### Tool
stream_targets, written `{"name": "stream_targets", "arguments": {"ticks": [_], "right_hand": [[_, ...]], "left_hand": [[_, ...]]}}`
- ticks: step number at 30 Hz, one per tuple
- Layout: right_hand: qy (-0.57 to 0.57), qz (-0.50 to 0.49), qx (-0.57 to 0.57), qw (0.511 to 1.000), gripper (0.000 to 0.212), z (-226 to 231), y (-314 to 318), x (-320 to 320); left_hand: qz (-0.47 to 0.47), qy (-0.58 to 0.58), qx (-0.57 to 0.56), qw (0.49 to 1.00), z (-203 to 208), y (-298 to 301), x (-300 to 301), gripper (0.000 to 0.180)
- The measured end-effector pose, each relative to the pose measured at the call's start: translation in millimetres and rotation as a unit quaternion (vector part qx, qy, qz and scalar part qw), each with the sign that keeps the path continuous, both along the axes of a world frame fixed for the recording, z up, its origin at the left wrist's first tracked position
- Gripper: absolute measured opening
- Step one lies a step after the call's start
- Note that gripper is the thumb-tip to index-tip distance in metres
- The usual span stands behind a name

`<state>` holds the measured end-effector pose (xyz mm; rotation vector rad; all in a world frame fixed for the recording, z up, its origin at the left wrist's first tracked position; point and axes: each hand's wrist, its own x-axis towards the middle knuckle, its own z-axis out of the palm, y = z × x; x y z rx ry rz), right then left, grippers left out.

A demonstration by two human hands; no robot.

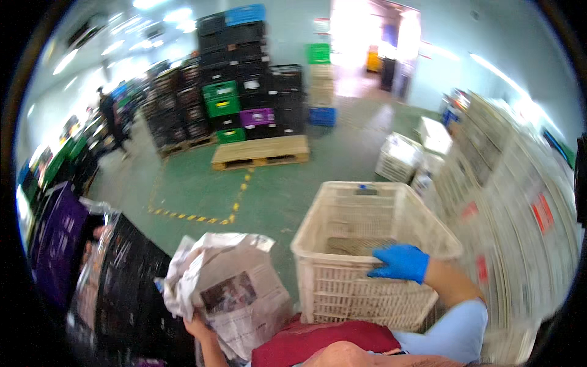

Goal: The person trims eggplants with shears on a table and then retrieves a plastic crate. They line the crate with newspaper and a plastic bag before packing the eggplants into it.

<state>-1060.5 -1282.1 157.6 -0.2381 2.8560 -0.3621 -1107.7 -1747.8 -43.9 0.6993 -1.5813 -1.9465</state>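
My left hand (197,328), bare, is closed on the lower left edge of crumpled newspaper sheets (244,293). The paper bunches up above the hand, and part of my fingers is hidden behind it. In a blue glove, my right hand (400,263) grips the near rim of a large white slatted plastic crate (361,293). The thumb side rests against the crate's outer wall. The crate stands upright just in front of my body, to the right of the newspaper.
At left stand a black crate (131,281) and a purple crate (58,244). Stacked white crates (520,226) rise at right. Ahead are a wooden pallet (263,151), stacks of black crates (251,67) and a white basket (397,160). A person (109,119) stands far left.
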Motion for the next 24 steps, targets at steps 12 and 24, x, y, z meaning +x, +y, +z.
{"name": "stream_targets", "arguments": {"ticks": [12,24], "right_hand": [[-0.077,-0.269,-0.048,0.959,0.043,39,73,-140],[-0.078,-0.221,-0.011,0.972,0.057,-6,311,-369]], "left_hand": [[-0.081,0.013,0.130,0.988,-35,120,-260,0.029],[-0.104,-0.005,0.010,0.995,-36,327,-502,0.030]]}}
